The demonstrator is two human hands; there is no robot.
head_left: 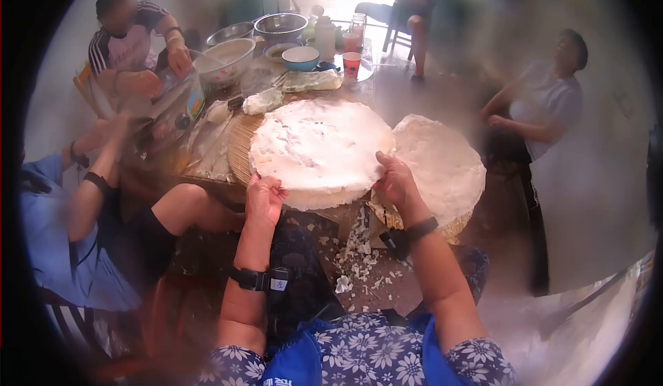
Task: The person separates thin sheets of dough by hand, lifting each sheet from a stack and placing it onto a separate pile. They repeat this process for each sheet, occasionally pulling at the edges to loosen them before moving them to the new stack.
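A large, round, pale sheet like a thin flatbread spans the space between my two hands in the head view. My left hand pinches its near left rim with curled fingers. At the near right rim, my right hand grips the same sheet, thumb on top. Beneath its left side shows a round woven mat. A second pale round lies just right of my right hand, on another woven base. The sheet hides what is directly under it.
Bowls, including a blue one, a red cup and wrapped rolls crowd the table behind. White scraps litter the floor below. Two people sit at left, one person at right, and another at the back.
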